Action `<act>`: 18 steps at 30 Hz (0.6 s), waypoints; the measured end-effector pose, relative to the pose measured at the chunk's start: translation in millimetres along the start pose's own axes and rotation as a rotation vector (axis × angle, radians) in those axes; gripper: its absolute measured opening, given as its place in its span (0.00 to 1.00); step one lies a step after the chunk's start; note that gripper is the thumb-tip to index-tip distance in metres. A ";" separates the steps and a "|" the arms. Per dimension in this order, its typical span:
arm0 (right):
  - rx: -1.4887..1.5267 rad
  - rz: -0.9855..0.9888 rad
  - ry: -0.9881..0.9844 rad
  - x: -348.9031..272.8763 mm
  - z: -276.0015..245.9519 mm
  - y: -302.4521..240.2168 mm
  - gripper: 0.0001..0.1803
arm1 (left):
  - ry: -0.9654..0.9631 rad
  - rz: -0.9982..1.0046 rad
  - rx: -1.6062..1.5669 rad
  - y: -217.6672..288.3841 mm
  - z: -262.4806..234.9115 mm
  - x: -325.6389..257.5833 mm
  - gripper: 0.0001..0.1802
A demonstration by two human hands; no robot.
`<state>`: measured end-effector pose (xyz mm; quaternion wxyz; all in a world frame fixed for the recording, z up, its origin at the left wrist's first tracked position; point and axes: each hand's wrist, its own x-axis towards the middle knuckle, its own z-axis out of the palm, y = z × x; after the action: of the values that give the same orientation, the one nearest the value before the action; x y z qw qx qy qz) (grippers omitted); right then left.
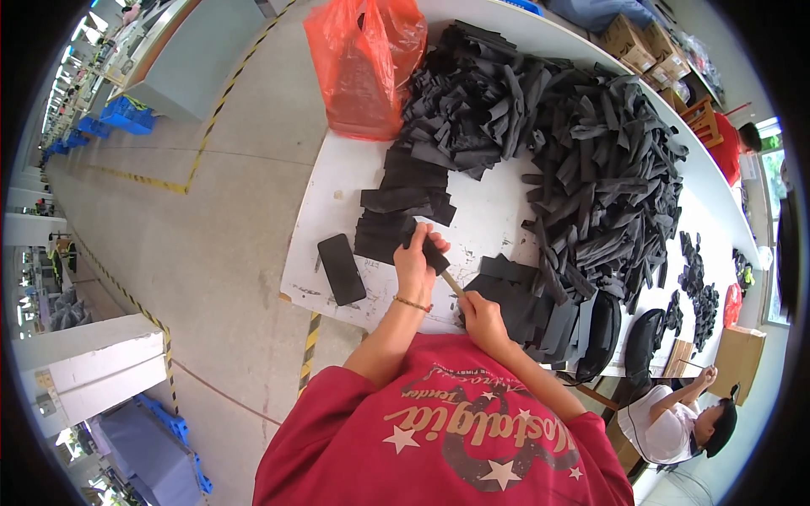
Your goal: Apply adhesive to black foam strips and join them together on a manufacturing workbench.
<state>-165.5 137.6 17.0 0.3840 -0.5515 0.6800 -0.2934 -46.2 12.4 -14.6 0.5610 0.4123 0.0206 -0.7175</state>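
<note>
Over the near edge of the white table (498, 202), my left hand (413, 266) grips a small folded black fabric piece (436, 258). Its fingers are curled round the piece. My right hand (483, 319) is closed on a thin tan stick (453, 282), whose far end meets the fabric piece; whether it goes inside I cannot tell. Beyond my left hand lies an overlapping row of black strips (395, 202). Flat black pieces (506, 282) lie beside my right hand. To the left of my left hand rests a black smartphone (342, 270).
Large heaps of black strips (603, 185) cover the far and right parts of the table. A red plastic bag (367, 84) stands at its far left corner. On the right, a person in white (666, 422) sits close to the table, near a cardboard box (736, 361).
</note>
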 end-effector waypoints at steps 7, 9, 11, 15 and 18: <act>0.024 0.097 -0.134 -39.5 -45.0 -2.0 0.08 | 0.043 0.087 0.172 21.3 -6.1 15.9 0.15; -0.010 0.120 -0.216 -56.8 -60.9 -7.2 0.08 | 0.070 0.182 0.164 55.0 2.0 26.7 0.15; -0.053 0.116 -0.219 -64.1 -70.6 -13.9 0.08 | 0.004 0.257 0.124 76.0 -7.5 47.3 0.16; -0.058 0.144 -0.145 -51.9 -82.6 -14.6 0.09 | 0.323 0.430 0.283 59.1 4.3 38.8 0.22; -0.043 0.145 -0.130 -46.0 -86.7 -16.3 0.09 | 0.268 0.071 0.488 22.2 0.7 0.9 0.31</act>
<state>-225.8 176.8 85.7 0.4354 -0.5270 0.6978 -0.2137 -28.4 3.2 -5.1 0.4622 0.6271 -0.0933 -0.6200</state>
